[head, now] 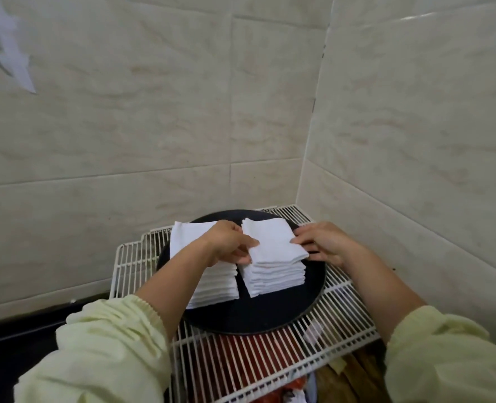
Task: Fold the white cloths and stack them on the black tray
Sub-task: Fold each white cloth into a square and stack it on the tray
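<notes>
Top folded cloth (273,242) on right stack (273,279), black tray (255,319), in edge pinch of L hand (230,242) & R hand (324,244)

Shelf: white wire shelf (340,315), set level in the corner.
Directly on it: round black tray (255,318), lying flat and covering most of the shelf's width.
On the tray: left stack (212,286) and right stack (276,274) of folded white cloths, just beside each other.

Tiled kitchen corner (likely a home): beige wall tiles (153,126), white wire rack (346,312).
</notes>
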`<state>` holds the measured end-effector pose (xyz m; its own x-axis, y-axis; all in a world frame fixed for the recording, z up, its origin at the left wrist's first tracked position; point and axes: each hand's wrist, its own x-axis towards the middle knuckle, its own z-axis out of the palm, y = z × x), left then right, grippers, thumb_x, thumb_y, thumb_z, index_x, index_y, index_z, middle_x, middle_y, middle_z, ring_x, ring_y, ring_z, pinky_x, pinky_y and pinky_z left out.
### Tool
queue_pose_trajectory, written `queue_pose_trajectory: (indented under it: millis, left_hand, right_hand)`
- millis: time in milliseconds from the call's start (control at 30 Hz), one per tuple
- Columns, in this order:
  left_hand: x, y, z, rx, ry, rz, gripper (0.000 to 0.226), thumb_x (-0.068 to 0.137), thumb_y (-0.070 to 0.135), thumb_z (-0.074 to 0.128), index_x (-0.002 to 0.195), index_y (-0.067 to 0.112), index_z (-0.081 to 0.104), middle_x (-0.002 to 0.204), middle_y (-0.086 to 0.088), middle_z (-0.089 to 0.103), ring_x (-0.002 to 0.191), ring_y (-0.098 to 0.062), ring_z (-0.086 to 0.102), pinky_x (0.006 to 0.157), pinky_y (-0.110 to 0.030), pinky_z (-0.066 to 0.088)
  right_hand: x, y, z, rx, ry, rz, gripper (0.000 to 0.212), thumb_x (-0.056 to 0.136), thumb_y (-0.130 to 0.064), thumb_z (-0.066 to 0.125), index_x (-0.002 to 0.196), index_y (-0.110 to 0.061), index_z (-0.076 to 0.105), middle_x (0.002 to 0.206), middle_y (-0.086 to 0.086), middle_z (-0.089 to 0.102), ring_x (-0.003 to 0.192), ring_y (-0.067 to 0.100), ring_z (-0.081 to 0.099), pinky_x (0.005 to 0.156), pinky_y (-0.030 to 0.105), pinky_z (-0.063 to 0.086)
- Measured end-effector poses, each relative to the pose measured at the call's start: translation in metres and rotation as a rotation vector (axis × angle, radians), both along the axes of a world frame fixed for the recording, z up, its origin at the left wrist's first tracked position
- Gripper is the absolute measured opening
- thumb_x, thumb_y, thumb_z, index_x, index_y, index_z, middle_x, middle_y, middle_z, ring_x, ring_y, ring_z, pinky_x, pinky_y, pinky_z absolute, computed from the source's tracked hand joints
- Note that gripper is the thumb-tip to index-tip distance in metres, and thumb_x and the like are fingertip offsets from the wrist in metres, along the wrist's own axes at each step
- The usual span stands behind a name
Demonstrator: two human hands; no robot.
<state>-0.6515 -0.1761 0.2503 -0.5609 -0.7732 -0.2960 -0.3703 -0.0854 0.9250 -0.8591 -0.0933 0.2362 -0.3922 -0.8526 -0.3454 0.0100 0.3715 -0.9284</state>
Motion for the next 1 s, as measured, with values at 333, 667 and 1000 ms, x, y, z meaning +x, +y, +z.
queue_pose_trajectory:
  millis: [333, 667, 1000]
  left_hand:
    - [0.003, 0.000, -0.007, -0.170, -0.078, 0.038, 0.016, 0.081, 0.009, 0.075, 0.075, 0.004, 0.061, 0.065, -0.013, 0.066, 0.051, -0.020, 0.065, 0.052, -0.026, 0.058]
    - [0.015, 0.002, 0.014, -0.309, -0.128, 0.023, 0.023, 0.080, 0.008, 0.076, 0.077, 0.007, 0.054, 0.076, -0.020, 0.067, 0.055, -0.024, 0.066, 0.061, -0.033, 0.060]
    - [0.082, -0.028, -0.003, -0.609, 0.005, 0.343, 0.016, 0.089, 0.017, 0.062, 0.103, 0.014, 0.068, 0.104, -0.006, 0.067, 0.102, -0.021, 0.061, 0.084, -0.030, 0.047]
  right_hand:
    - [0.007, 0.008, -0.009, 0.022, 0.070, -0.022, 0.029, 0.077, -0.006, 0.078, 0.103, -0.007, 0.064, 0.080, 0.008, 0.070, 0.063, 0.016, 0.063, 0.054, 0.024, 0.051]
    - [0.014, 0.006, 0.009, 0.008, 0.607, -0.036, 0.020, 0.073, -0.008, 0.079, 0.086, -0.013, 0.064, 0.080, 0.007, 0.067, 0.076, 0.023, 0.067, 0.060, 0.027, 0.050]
    - [0.101, 0.002, 0.041, -0.247, 0.604, 0.292, 0.010, 0.083, -0.005, 0.070, 0.088, -0.012, 0.065, 0.081, 0.008, 0.069, 0.063, 0.012, 0.065, 0.054, 0.019, 0.052]
